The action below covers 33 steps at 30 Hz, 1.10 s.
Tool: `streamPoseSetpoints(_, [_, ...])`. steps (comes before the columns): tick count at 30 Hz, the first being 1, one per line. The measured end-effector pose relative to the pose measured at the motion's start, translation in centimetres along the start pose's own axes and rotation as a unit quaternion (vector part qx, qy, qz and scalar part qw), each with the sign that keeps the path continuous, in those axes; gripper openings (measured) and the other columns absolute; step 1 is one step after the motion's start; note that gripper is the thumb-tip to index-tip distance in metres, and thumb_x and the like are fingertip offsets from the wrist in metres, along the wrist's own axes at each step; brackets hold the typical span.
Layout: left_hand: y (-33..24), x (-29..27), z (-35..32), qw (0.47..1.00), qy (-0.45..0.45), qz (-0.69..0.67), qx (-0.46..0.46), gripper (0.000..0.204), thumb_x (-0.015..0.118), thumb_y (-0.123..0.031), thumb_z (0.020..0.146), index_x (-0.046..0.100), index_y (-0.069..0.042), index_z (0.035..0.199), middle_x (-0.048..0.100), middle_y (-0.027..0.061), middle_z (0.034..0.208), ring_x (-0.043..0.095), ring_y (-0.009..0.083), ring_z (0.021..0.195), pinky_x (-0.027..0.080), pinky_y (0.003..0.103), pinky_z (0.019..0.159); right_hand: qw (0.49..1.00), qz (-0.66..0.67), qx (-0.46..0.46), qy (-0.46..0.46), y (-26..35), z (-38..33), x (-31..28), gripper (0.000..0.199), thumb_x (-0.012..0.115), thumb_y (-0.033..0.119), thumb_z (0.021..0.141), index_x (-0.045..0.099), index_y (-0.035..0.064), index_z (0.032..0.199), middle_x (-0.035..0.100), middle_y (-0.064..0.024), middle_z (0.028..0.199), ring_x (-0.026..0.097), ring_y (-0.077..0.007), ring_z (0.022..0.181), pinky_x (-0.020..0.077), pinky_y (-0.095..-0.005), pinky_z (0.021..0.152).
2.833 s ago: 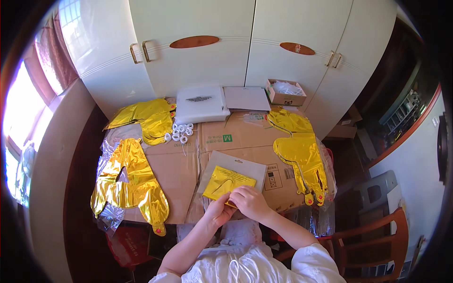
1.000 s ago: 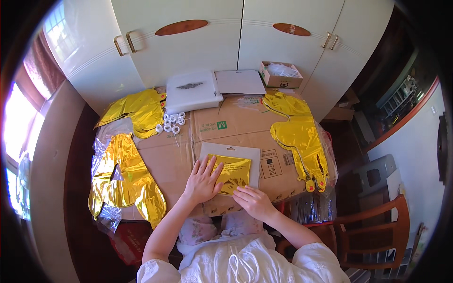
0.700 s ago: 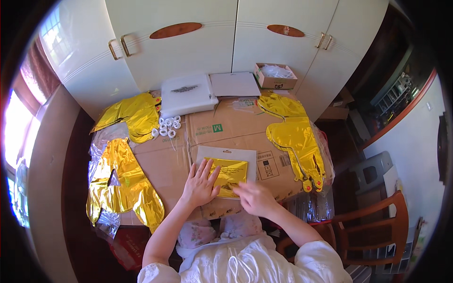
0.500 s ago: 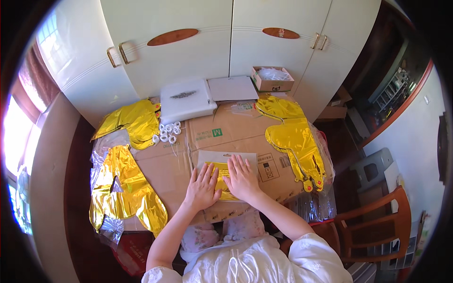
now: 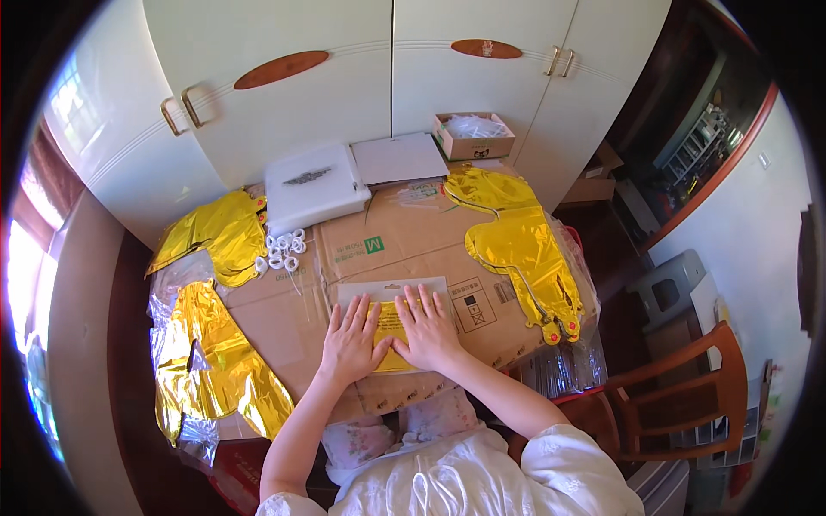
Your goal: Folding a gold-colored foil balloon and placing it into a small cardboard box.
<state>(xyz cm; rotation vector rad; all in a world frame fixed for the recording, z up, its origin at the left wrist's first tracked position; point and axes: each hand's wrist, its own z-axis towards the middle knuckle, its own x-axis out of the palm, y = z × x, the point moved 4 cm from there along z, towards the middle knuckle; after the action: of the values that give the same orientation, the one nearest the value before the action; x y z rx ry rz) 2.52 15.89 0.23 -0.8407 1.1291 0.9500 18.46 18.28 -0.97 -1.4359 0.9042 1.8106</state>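
Note:
A flat white-topped packet [image 5: 392,287] with a hang hole lies on the cardboard in front of me, a folded gold foil sheet [image 5: 391,325] showing in its middle. My left hand [image 5: 351,344] presses flat on the packet's left side, fingers stretched out. On its right side lies my right hand [image 5: 427,335], also flat with fingers extended. The two thumbs meet over the lower part of the gold foil. Neither hand grips anything.
Flat gold foil balloons [image 5: 527,249] lie at the right, with more gold foil [image 5: 217,353] at the left. White ribbon rolls [image 5: 280,251] sit beside a white plastic-wrapped stack [image 5: 314,196]. Behind stand an open box [image 5: 472,148] of clear plastic pieces and white cupboards [image 5: 482,86].
My hands have stayed flat on the packet but come closer, so the thumbs now meet. The whole view has shifted slightly, with the table appearing further left.

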Motion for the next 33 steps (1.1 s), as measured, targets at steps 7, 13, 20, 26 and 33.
streamPoseSetpoints(7, [0.0, -0.8, -0.1, 0.997, 0.053, -0.036, -0.032, 0.090, 0.050, -0.064, 0.086, 0.037, 0.002, 0.146, 0.034, 0.0184, 0.155, 0.030, 0.0276, 0.145, 0.019, 0.053, 0.118, 0.999, 0.003, 0.026, 0.021, -0.7, -0.1, -0.8, 0.088, 0.045, 0.060, 0.094, 0.025, -0.0034, 0.151, 0.022, -0.0297, 0.156, 0.017, -0.0424, 0.147, 0.0114, -0.0559, 0.119])
streamPoseSetpoints(13, [0.0, -0.4, -0.3, 0.998, 0.050, 0.007, -0.030, 0.101, 0.050, -0.071, 0.081, 0.035, 0.004, 0.147, 0.033, 0.0177, 0.155, 0.028, 0.0268, 0.147, 0.014, 0.053, 0.119, 0.907, 0.391, 0.113, -0.107, -6.2, -0.1, 0.3, 0.074, 0.042, 0.045, 0.100, 0.022, -0.0058, 0.150, 0.023, -0.0291, 0.156, 0.018, -0.0372, 0.148, 0.0098, -0.0548, 0.119])
streamPoseSetpoints(20, [-0.2, -0.3, -0.4, 0.997, 0.047, 0.003, -0.063, 0.101, 0.050, -0.071, 0.081, 0.034, 0.004, 0.148, 0.033, 0.0167, 0.156, 0.025, 0.0258, 0.148, 0.012, 0.054, 0.119, 0.974, 0.190, -0.012, -0.126, -4.4, -0.9, -3.6, 0.055, 0.052, 0.025, 0.098, 0.037, 0.0025, 0.146, 0.033, -0.0182, 0.155, 0.026, -0.0358, 0.146, 0.0164, -0.0565, 0.118])
streamPoseSetpoints(26, [-0.3, 0.1, -0.5, 0.998, 0.044, 0.010, -0.045, 0.103, 0.050, -0.073, 0.081, 0.034, 0.002, 0.149, 0.033, 0.0163, 0.156, 0.025, 0.0253, 0.148, 0.012, 0.056, 0.118, 0.993, 0.054, -0.105, -0.007, -1.0, -0.6, -0.6, 0.060, 0.050, 0.039, 0.097, 0.040, 0.0083, 0.147, 0.034, -0.0158, 0.155, 0.029, -0.0352, 0.145, 0.0192, -0.0552, 0.117])
streamPoseSetpoints(33, [3.8, -2.1, -1.0, 0.998, 0.050, -0.023, 0.034, 0.082, 0.057, -0.062, 0.084, 0.046, -0.005, 0.141, 0.042, 0.0107, 0.150, 0.038, 0.0315, 0.139, 0.031, 0.054, 0.110, 0.990, 0.081, -0.114, -0.027, -0.9, -0.5, -1.4, 0.058, 0.053, 0.039, 0.096, 0.045, 0.0066, 0.143, 0.041, -0.0163, 0.150, 0.032, -0.0358, 0.143, 0.0241, -0.0552, 0.115])
